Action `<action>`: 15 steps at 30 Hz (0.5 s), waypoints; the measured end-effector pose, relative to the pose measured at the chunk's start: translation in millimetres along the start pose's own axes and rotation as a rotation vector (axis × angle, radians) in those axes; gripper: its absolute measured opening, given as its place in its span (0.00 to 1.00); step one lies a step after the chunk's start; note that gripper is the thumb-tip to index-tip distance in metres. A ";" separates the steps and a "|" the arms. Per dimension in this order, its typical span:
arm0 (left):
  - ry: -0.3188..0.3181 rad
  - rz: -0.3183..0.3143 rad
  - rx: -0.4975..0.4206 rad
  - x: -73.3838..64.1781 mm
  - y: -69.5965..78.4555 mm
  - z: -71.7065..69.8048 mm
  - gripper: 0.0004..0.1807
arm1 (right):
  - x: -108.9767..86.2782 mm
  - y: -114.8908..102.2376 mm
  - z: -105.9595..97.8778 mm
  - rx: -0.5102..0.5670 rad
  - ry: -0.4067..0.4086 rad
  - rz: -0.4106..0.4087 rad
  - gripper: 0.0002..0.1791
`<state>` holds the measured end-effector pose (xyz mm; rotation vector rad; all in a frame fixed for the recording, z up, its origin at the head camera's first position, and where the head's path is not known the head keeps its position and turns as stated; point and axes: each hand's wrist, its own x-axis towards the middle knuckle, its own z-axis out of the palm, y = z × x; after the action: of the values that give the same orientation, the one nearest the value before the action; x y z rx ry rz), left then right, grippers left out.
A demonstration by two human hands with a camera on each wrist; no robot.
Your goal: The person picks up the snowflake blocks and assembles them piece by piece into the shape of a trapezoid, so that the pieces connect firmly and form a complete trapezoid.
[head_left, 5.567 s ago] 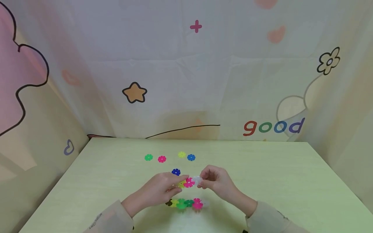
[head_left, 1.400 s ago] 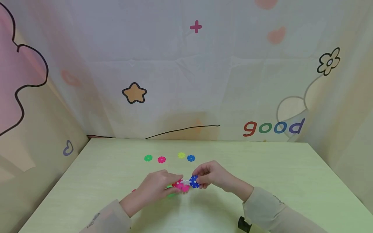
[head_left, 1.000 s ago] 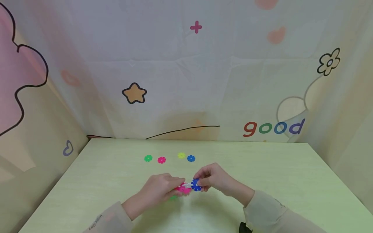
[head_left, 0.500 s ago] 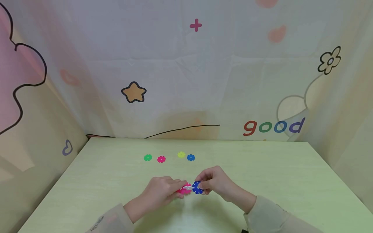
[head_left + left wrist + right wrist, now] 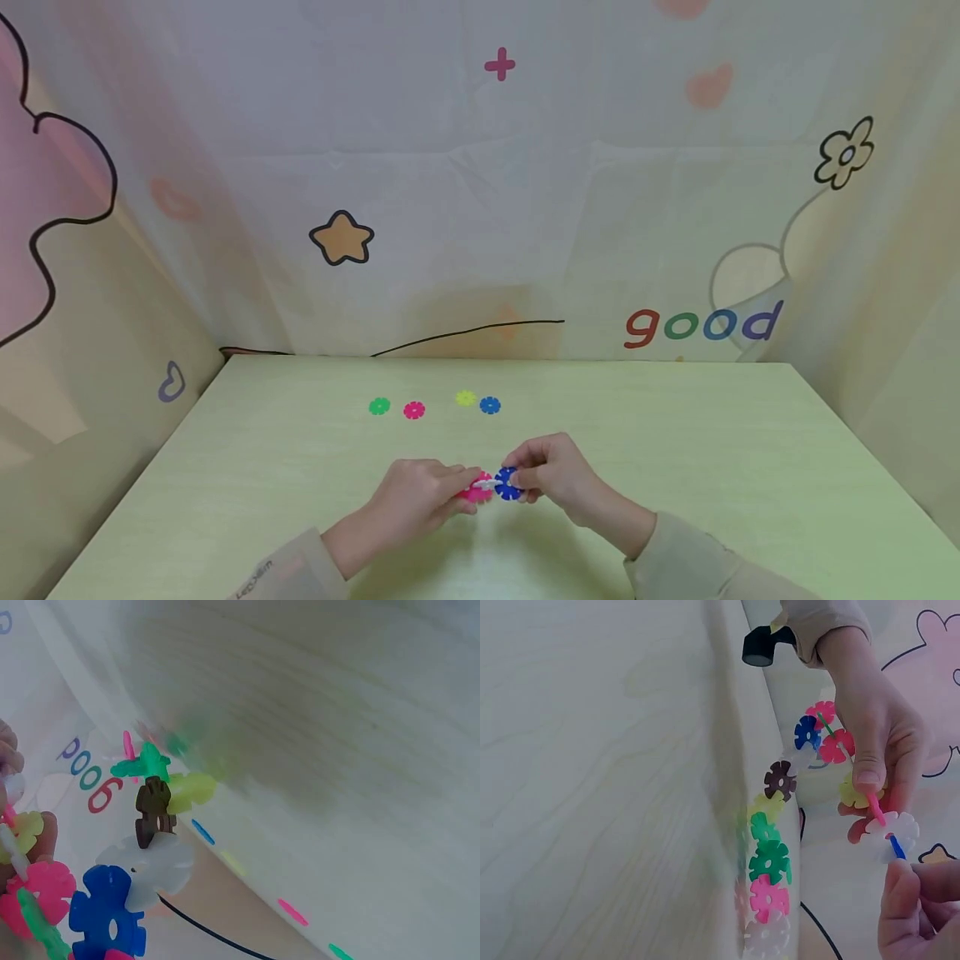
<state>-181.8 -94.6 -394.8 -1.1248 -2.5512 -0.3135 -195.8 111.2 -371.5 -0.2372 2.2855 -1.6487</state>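
My left hand (image 5: pixel 416 497) pinches the near end of a chain of plastic snowflake discs, at a pink disc (image 5: pixel 876 808). Past its fingertips a white disc (image 5: pixel 900 832) sticks out, slotted to the pink one. Between thumb and fingers, my right hand (image 5: pixel 558 479) pinches a dark blue disc (image 5: pixel 507 483), whose edge meets the white disc; I cannot tell how deep it sits. In the right wrist view the rest of the chain hangs in a curve, through a brown disc (image 5: pixel 780 781) and a green disc (image 5: pixel 769 861) to a white end disc (image 5: pixel 767 935).
Toward the back of the pale table (image 5: pixel 675 442) lie single discs: green (image 5: pixel 379 406), pink (image 5: pixel 414 410), yellow (image 5: pixel 465 398) and blue (image 5: pixel 490 405). A printed curtain (image 5: pixel 465 208) stands behind the table.
Several seconds ago the dark blue disc lay on the table; my right hand now holds it against the white disc. Over the last second both hands have come slightly nearer the front edge.
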 end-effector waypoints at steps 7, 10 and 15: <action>-0.047 -0.034 -0.044 1.3 -0.4 -2.5 0.20 | 4.7 2.3 -4.8 0.022 -0.071 0.011 0.10; -0.062 -0.052 -0.067 3.1 -1.3 -4.3 0.21 | 10.6 3.5 -8.0 0.025 -0.105 0.014 0.10; -0.093 -0.097 -0.068 5.0 -0.4 -3.4 0.29 | 21.4 0.4 -9.5 0.044 -0.128 0.001 0.12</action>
<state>-184.6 -92.6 -389.8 -1.0649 -2.7008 -0.3833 -219.2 113.2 -372.5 -0.3217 2.1528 -1.6315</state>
